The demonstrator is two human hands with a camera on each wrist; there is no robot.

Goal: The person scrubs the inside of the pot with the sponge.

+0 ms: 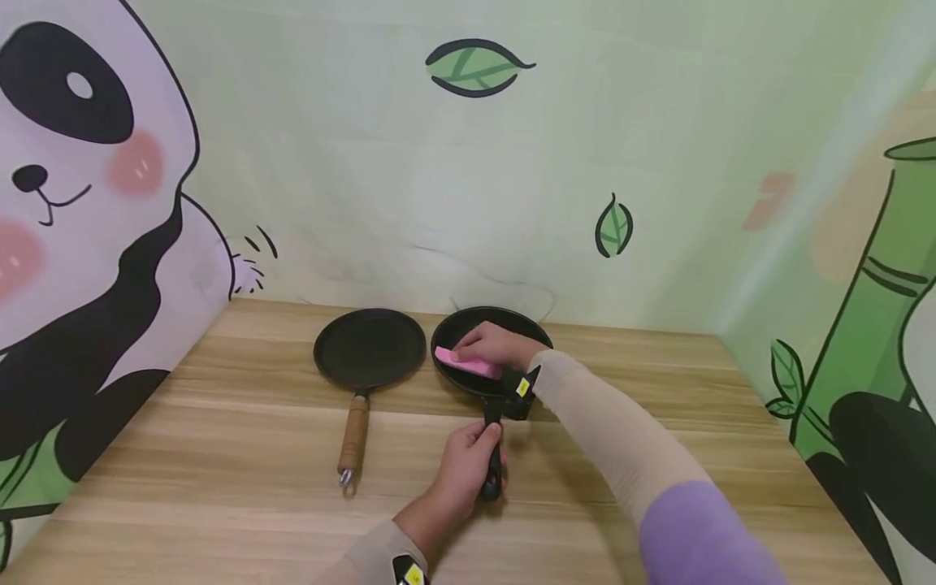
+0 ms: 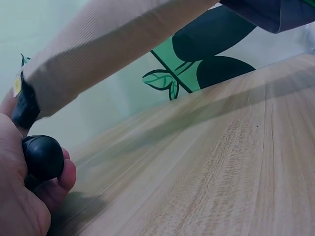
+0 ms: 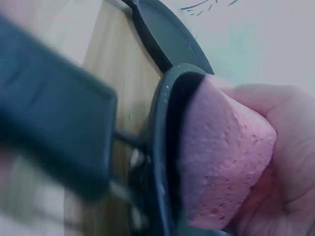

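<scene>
A black frying pan (image 1: 537, 327) sits toward the back of the wooden table, its handle pointing at me. My left hand (image 1: 464, 467) grips the black handle (image 1: 492, 479); in the left wrist view the fingers (image 2: 69, 174) curl round the handle's rounded end (image 2: 44, 157). My right hand (image 1: 500, 345) holds a pink sponge (image 1: 468, 363) inside the pan. Close up in the right wrist view, the porous sponge (image 3: 226, 152) lies between the hand (image 3: 290, 147) and the pan's rim (image 3: 160, 147). The pan floor under the sponge is mostly hidden.
Left of the frying pan lies a flat black pan (image 1: 369, 348) with a wooden handle (image 1: 354, 431). The wooden table (image 1: 219, 455) meets a wall (image 1: 351, 162) covered in panda and leaf prints. My right forearm (image 1: 621, 431) crosses above the table's right side.
</scene>
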